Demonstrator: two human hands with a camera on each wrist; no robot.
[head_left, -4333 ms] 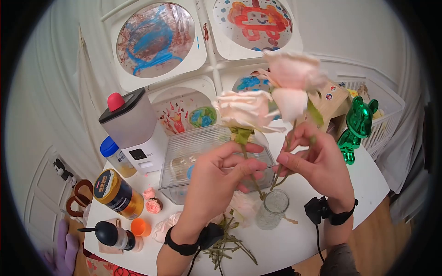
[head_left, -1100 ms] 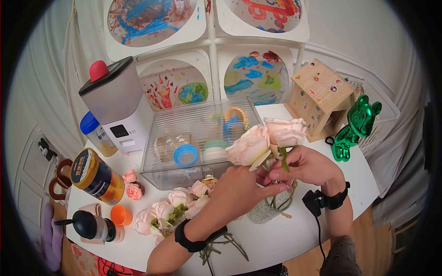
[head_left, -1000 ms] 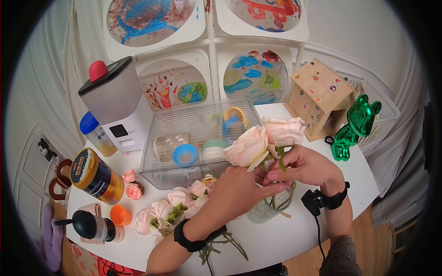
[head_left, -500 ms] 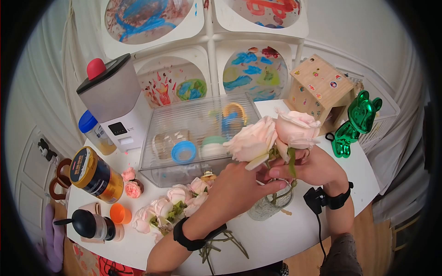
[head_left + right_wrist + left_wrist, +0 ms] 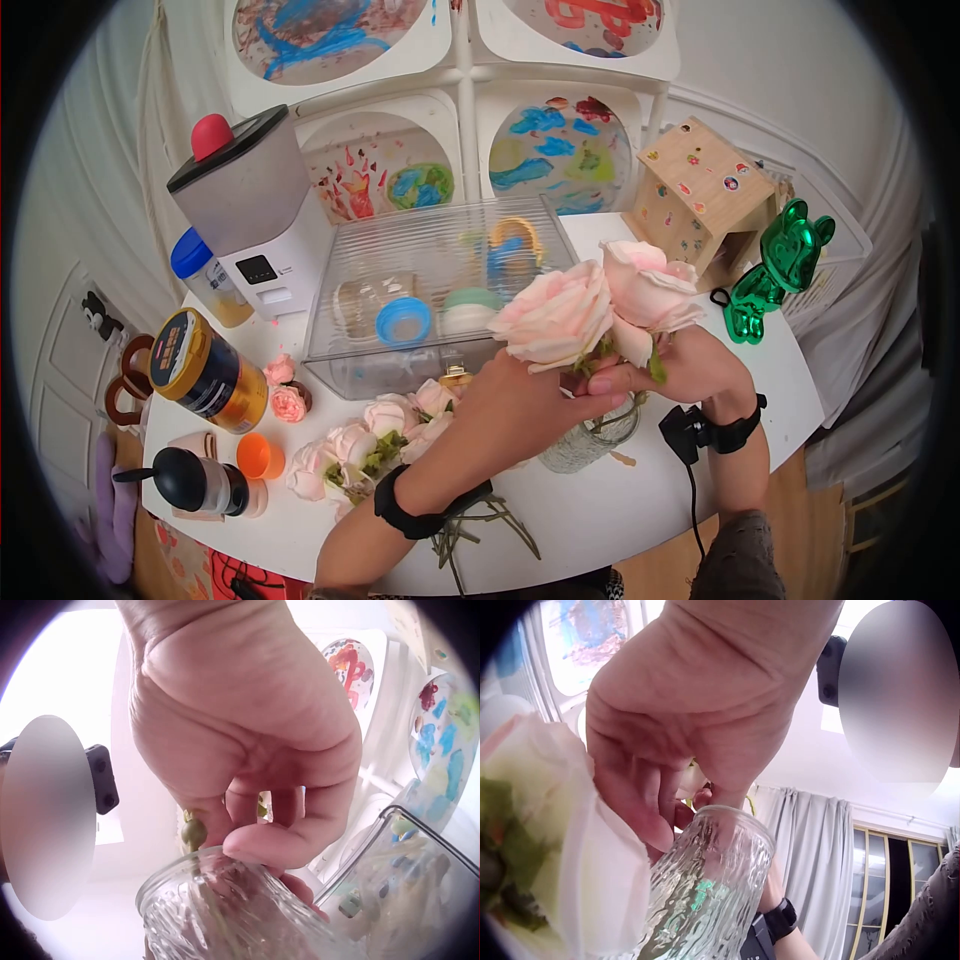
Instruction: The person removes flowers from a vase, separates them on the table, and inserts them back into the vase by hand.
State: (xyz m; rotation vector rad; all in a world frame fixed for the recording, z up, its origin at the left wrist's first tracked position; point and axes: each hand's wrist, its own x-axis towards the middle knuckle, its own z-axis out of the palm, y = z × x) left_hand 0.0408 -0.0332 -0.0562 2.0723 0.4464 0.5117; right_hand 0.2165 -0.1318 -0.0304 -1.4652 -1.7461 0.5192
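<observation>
Pale pink, the two roses (image 5: 555,318) stand close together over the ribbed glass jar (image 5: 590,447), their stems running down inside its mouth. In the earliest frame the blooms were held higher and the hands stood farther apart, with the stem ends at the rim; now the blooms are lower and the hands meet just above the jar. The left hand (image 5: 510,408) holds the stems, its fingers curled in narrowly beneath the blooms. The right hand (image 5: 695,375) pinches the stems from the other side, thumb against fingers, and a green bud (image 5: 193,834) hangs by its thumb at the rim. The jar is on the white desk (image 5: 590,540), to the right of the loose roses (image 5: 355,450) and their stems. Behind it sits the clear lidded box (image 5: 400,250), as before.
</observation>
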